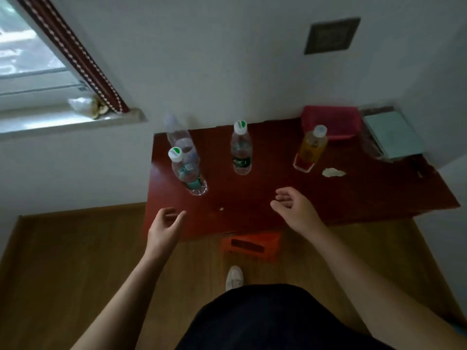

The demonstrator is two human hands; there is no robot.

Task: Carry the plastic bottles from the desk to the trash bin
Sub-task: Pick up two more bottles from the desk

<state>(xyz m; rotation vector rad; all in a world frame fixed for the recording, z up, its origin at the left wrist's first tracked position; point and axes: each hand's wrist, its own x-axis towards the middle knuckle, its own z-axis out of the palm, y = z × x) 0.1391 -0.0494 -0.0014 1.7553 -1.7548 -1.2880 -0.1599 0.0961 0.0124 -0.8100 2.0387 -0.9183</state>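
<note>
Several plastic bottles stand on the dark red desk. A clear bottle with a green-and-white cap is at the front left, and a taller clear bottle stands right behind it. Another clear green-capped bottle is in the middle. A bottle of yellow liquid stands to the right. My left hand hovers at the desk's front left edge, fingers curled apart, empty. My right hand hovers over the desk's front, open and empty. No trash bin shows clearly.
A pink basket and a pale box sit at the desk's back right. A crumpled white scrap lies near the yellow bottle. An orange crate stands on the wooden floor under the desk's front edge. A window sill is at left.
</note>
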